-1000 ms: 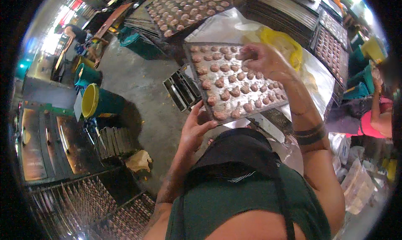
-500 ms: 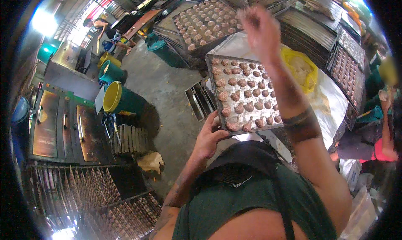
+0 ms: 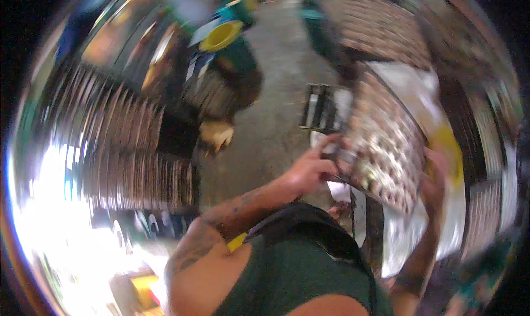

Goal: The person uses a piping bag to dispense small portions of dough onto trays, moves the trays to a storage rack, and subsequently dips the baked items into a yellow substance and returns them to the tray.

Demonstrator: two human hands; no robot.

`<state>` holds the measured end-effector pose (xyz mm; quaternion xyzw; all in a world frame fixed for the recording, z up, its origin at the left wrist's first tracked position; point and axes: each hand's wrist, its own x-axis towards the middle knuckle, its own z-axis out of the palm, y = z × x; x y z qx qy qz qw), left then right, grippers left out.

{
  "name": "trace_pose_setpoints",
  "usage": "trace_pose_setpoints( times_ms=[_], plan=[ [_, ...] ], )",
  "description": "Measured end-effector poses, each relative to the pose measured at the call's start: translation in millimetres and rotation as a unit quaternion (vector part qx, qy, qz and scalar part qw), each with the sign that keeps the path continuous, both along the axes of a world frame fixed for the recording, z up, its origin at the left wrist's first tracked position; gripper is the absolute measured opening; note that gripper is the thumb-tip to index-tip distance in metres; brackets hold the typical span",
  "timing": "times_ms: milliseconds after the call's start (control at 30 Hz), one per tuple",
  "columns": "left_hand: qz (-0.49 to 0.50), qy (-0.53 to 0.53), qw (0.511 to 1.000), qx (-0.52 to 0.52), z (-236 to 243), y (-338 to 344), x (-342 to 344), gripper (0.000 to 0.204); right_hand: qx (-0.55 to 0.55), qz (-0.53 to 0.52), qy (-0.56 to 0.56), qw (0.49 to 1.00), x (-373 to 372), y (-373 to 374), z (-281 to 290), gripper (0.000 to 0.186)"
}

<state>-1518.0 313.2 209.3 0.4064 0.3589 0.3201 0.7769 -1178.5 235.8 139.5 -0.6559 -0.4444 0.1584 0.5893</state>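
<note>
A rectangular metal baking tray (image 3: 398,101) is tilted in front of me, smeared by motion. Rows of small brown dough lumps (image 3: 381,131) cover it. My left hand (image 3: 313,171) grips its near left corner, thumb and fingers closed round the edge. On the opposite side, my right hand (image 3: 435,172) is closed on the right edge; its fingertips are blurred. Under and beside the tray lies a white plastic sheet (image 3: 409,77), with a yellow plastic bag (image 3: 450,153) just past my right hand.
Another filled tray (image 3: 381,26) lies beyond. Stacked trays (image 3: 469,114) stand at the right. A slatted metal piece (image 3: 317,106) is on the floor. A yellow-rimmed bucket (image 3: 222,35) and tall loaded racks (image 3: 105,117) stand on the left.
My right hand has come down from above the far side onto the tray's right edge. The tray has turned and tilted in both hands, and my view has swung left.
</note>
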Motion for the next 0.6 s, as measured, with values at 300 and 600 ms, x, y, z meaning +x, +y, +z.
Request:
trace_pose_setpoints(
  times_ms=[300, 600],
  plan=[
    [0.078, -0.041, 0.882, 0.464, -23, -94, -126, 0.084, -0.099, 0.12, 0.014, 0.988, -94, -33, -46, 0.032],
    [0.252, -0.174, 0.945, 0.113, -9, -167, -337, 0.069, -0.138, 0.125, -0.04, 0.982, -211, 9, -20, 0.034]
  ],
)
